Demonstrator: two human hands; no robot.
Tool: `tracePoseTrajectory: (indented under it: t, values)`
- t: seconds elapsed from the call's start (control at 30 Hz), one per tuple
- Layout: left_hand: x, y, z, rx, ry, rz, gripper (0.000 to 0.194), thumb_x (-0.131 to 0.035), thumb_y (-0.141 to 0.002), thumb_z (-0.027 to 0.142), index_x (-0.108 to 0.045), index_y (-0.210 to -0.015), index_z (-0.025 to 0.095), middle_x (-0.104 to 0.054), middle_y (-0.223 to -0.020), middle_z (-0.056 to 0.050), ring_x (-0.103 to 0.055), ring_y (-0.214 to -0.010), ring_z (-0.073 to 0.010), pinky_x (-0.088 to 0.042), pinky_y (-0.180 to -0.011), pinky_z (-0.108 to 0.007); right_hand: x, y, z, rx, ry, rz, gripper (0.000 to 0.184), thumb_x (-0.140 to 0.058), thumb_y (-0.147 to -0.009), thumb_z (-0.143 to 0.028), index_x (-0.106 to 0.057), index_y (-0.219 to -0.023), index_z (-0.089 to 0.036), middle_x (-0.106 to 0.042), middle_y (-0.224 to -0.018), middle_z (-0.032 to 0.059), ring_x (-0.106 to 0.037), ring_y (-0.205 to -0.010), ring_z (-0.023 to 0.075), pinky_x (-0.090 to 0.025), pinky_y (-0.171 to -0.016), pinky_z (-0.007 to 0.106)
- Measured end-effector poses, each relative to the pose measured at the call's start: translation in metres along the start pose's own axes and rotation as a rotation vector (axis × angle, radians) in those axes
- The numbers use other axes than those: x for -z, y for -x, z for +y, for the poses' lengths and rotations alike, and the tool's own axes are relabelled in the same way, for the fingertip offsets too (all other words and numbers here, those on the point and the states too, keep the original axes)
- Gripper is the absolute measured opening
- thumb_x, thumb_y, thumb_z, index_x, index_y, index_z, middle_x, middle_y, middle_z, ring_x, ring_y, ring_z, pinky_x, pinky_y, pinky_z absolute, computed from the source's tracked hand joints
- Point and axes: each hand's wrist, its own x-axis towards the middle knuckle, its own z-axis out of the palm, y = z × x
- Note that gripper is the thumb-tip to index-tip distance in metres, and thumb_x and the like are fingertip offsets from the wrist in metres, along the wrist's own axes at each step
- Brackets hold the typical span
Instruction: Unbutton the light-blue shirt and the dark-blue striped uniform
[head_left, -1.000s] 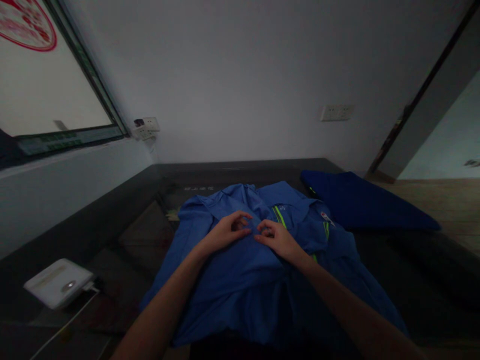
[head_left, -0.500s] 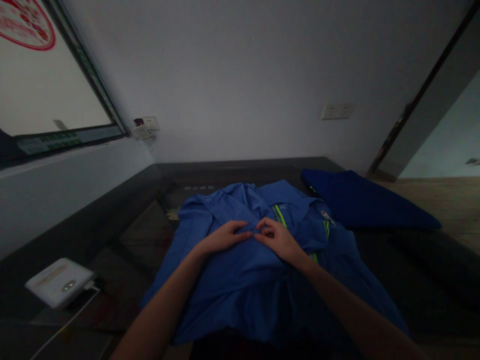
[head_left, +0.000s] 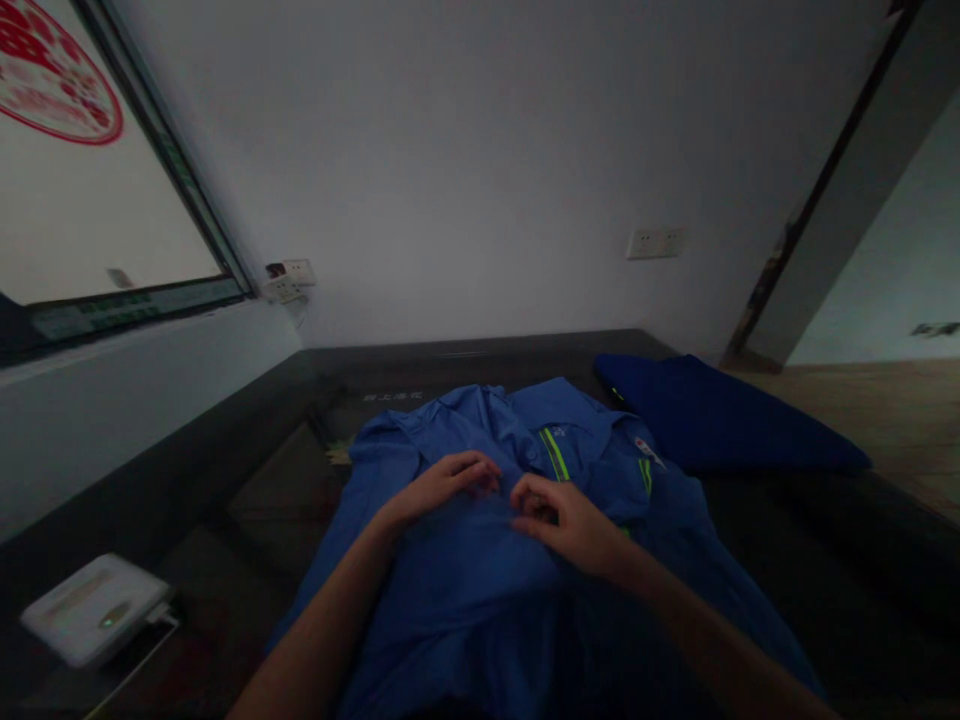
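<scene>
A blue work shirt [head_left: 465,580] with green stripes lies spread on a dark surface [head_left: 825,560] in front of me, collar away from me. My left hand [head_left: 442,482] rests on the shirt's chest, fingers curled and pinching the cloth near the front opening. My right hand [head_left: 566,518] sits just right of it, fingers bent and pinched on the same front edge. The two hands are a few centimetres apart. What lies between the fingertips is too dim to make out beyond the fabric.
A dark blue folded cloth [head_left: 720,415] lies at the right rear. A white box-like device [head_left: 90,610] with a cable sits at the left front. A window [head_left: 82,210] is on the left wall, and wall sockets [head_left: 656,242] are behind.
The view has tilted down a little. My hands have drawn slightly apart and shifted a bit toward me on the shirt's front; both stay pinched on the cloth.
</scene>
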Motion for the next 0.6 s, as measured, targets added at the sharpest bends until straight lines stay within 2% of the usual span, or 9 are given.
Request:
tracePoseTrajectory:
  t: [0.1, 0.17, 0.27, 0.37, 0.4, 0.47, 0.53, 0.6]
  values:
    - [-0.002, -0.01, -0.004, -0.005, -0.199, 0.158, 0.04, -0.052, -0.086, 0.044, -0.055, -0.115, 0.017, -0.061, -0.112, -0.011, -0.058, -0.102, -0.0211, -0.047, -0.089, -0.037, 0.002, 0.03, 0.003, -0.043, 0.14, 0.03, 0.011, -0.059, -0.08, -0.027, -0.061, -0.089, -0.021, -0.063, -0.072, 0.0, -0.059, -0.069, 0.0169, -0.043, -0.062, 0.026]
    - [-0.003, -0.022, -0.008, -0.047, -0.445, 0.189, 0.056, -0.063, -0.079, 0.042, -0.047, -0.129, 0.022, -0.051, -0.13, -0.012, -0.047, -0.12, -0.0257, -0.038, -0.101, -0.044, 0.002, 0.052, 0.016, -0.087, 0.24, 0.132, 0.02, -0.058, -0.079, -0.028, -0.065, -0.097, -0.022, -0.069, -0.082, 0.0035, -0.063, -0.076, 0.0207, -0.047, -0.067, 0.029]
    - [-0.002, -0.049, -0.023, 0.005, -0.722, 0.105, 0.09, -0.073, -0.067, 0.05, -0.026, -0.143, 0.034, -0.023, -0.151, -0.012, -0.02, -0.137, -0.0365, -0.02, -0.106, -0.06, 0.004, 0.083, 0.047, -0.131, 0.354, 0.305, 0.026, -0.052, -0.082, -0.035, -0.069, -0.098, -0.022, -0.072, -0.092, 0.0081, -0.067, -0.084, 0.0247, -0.052, -0.073, 0.032]
    - [0.006, -0.079, -0.048, 0.211, -0.797, 0.034, 0.11, -0.072, -0.057, 0.065, -0.011, -0.145, 0.042, -0.001, -0.156, -0.011, 0.001, -0.138, -0.0469, -0.009, -0.097, -0.075, 0.012, 0.109, 0.082, -0.139, 0.492, 0.481, 0.033, -0.048, -0.084, -0.043, -0.072, -0.091, -0.022, -0.073, -0.092, 0.0095, -0.069, -0.084, 0.026, -0.055, -0.073, 0.032]
    - [0.01, -0.087, -0.057, 0.285, -0.794, 0.036, 0.109, -0.068, -0.057, 0.07, -0.01, -0.145, 0.041, 0.001, -0.156, -0.012, 0.002, -0.137, -0.0488, -0.009, -0.095, -0.076, 0.015, 0.115, 0.092, -0.137, 0.544, 0.535, 0.035, -0.046, -0.085, -0.046, -0.072, -0.089, -0.022, -0.073, -0.091, 0.0096, -0.069, -0.083, 0.0259, -0.056, -0.072, 0.032]
    - [0.018, -0.097, -0.074, 0.383, -0.771, 0.097, 0.096, -0.059, -0.062, 0.074, -0.021, -0.143, 0.04, -0.009, -0.155, -0.013, -0.004, -0.137, -0.0491, -0.01, -0.095, -0.076, 0.022, 0.125, 0.109, -0.116, 0.649, 0.631, 0.041, -0.042, -0.086, -0.05, -0.072, -0.086, -0.023, -0.073, -0.09, 0.0096, -0.069, -0.083, 0.026, -0.057, -0.072, 0.034]
    - [0.026, -0.099, -0.087, 0.396, -0.75, 0.209, 0.075, -0.053, -0.072, 0.07, -0.037, -0.137, 0.037, -0.027, -0.15, -0.012, -0.017, -0.136, -0.0443, -0.014, -0.098, -0.071, 0.028, 0.132, 0.121, -0.083, 0.736, 0.675, 0.043, -0.04, -0.086, -0.052, -0.072, -0.087, -0.024, -0.073, -0.093, 0.0097, -0.069, -0.085, 0.0265, -0.057, -0.074, 0.035]
    - [0.034, -0.095, -0.096, 0.373, -0.736, 0.327, 0.055, -0.05, -0.08, 0.059, -0.047, -0.128, 0.033, -0.039, -0.143, -0.011, -0.029, -0.133, -0.0376, -0.02, -0.101, -0.063, 0.029, 0.135, 0.129, -0.053, 0.798, 0.654, 0.041, -0.04, -0.087, -0.049, -0.072, -0.091, -0.024, -0.073, -0.097, 0.0096, -0.069, -0.087, 0.0268, -0.057, -0.076, 0.037]
